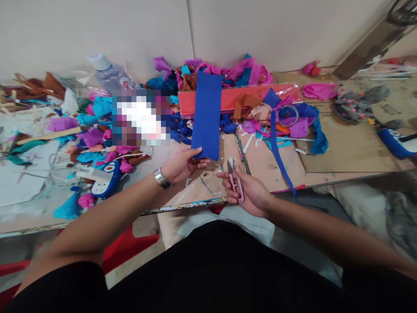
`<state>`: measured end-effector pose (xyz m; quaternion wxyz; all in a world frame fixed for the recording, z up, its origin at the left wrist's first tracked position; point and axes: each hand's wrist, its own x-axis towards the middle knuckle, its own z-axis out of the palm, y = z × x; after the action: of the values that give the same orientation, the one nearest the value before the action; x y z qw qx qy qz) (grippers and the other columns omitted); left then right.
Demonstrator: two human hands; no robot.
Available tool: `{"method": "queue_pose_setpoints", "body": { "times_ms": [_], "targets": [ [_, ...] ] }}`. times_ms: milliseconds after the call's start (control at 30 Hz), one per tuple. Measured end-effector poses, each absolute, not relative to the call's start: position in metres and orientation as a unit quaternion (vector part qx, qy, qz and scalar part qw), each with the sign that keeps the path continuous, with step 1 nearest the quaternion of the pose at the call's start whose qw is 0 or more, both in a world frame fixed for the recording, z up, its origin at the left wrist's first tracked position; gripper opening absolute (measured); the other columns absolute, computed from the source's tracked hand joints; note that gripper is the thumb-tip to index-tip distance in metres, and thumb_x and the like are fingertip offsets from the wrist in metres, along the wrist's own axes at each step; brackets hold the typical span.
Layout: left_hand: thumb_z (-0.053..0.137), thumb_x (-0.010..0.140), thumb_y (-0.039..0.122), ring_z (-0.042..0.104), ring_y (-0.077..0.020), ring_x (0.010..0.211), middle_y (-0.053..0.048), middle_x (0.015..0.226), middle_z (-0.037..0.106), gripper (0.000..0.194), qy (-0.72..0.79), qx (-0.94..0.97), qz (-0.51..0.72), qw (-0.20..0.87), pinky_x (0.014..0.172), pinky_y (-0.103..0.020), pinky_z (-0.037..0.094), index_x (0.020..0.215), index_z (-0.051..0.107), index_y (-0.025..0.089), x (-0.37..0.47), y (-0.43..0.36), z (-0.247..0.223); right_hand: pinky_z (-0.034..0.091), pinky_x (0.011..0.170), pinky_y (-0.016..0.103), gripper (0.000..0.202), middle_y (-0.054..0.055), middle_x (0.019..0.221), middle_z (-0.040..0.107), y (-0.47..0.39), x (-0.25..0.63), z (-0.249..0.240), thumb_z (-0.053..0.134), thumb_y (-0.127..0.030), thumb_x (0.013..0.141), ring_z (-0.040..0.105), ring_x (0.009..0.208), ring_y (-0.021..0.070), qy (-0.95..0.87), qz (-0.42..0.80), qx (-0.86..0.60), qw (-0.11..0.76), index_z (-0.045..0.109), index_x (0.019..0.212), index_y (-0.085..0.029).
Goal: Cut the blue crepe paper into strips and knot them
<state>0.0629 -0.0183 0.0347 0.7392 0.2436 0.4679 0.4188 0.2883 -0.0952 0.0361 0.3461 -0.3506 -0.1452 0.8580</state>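
The left grip point(179, 167) is closed on the near end of a blue sheet point(207, 115), with the thumb on top and the fingers under it. The sheet is flat and long, and it goes away from the left grip, over a red-orange pack point(187, 104). A silver band point(162, 178) is on the left wrist.

The right grip point(249, 187) is closed around pink snips point(236, 187). The dark, pointy tips stick out past its fingers, near the blue sheet but apart from it.

Right of the right grip, a thin blue strip point(276, 152) hangs over the edge of the table point(184, 193). Past that grip, a ring of tape point(297, 115) sits on bright scraps. Farther right is brown cardboard point(352, 156) with print too faint to read.

Left of the left grip is a blue and white gadget point(106, 184) with a round spot like an eye. Beyond it, a see-through bottle point(112, 77) with a white cap leans. Its label point(126, 83) has red marks that I can't read. Blurry squares hide what is between the bottle and the left grip.
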Motion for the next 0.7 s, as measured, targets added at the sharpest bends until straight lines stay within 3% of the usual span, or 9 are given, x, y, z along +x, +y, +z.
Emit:
{"method": "queue_pose_setpoints", "body": {
  "times_ms": [133,333,433,700],
  "targets": [
    [0.073,0.09,0.014,0.079,-0.0178,0.077,-0.01,0.09,0.078,0.006,0.468,0.244,0.408,0.745,0.067,-0.022,0.065,0.094,0.069,0.011,0.064,-0.023,0.035,0.049,0.047,0.026,0.042,-0.002,0.073,0.057,-0.115,0.272,0.035,0.037,-0.05,0.111,0.051,0.052,0.0128,-0.146,0.863,-0.317,0.365,0.064,0.12,-0.018],
    [0.074,0.091,0.018,0.077,-0.0139,0.071,-0.007,0.086,0.079,0.009,0.451,0.262,0.385,0.761,0.065,-0.02,0.063,0.097,0.071,0.012,0.068,-0.029,0.035,0.028,0.035,0.017,0.058,-0.008,0.06,0.042,-0.13,0.25,0.033,0.023,-0.06,0.111,0.022,0.04,0.0077,-0.079,0.919,-0.199,0.332,0.065,0.115,-0.022],
    [0.074,0.092,0.02,0.076,-0.0133,0.071,-0.006,0.087,0.079,0.01,0.448,0.262,0.385,0.763,0.065,-0.02,0.062,0.099,0.07,0.013,0.069,-0.031,0.034,0.024,0.036,0.017,0.068,-0.007,0.06,0.04,-0.133,0.245,0.036,0.01,-0.06,0.111,0.018,0.041,0.008,-0.056,0.929,-0.161,0.327,0.066,0.113,-0.021],
    [0.075,0.092,0.024,0.074,-0.0138,0.07,-0.009,0.08,0.077,0.014,0.448,0.258,0.404,0.755,0.065,-0.02,0.06,0.094,0.069,0.012,0.069,-0.036,0.038,0.021,0.039,0.017,0.067,-0.007,0.062,0.035,-0.131,0.24,0.039,0.008,-0.058,0.111,0.013,0.045,0.0091,-0.015,0.921,-0.166,0.351,0.064,0.11,-0.022]
  ]
}}
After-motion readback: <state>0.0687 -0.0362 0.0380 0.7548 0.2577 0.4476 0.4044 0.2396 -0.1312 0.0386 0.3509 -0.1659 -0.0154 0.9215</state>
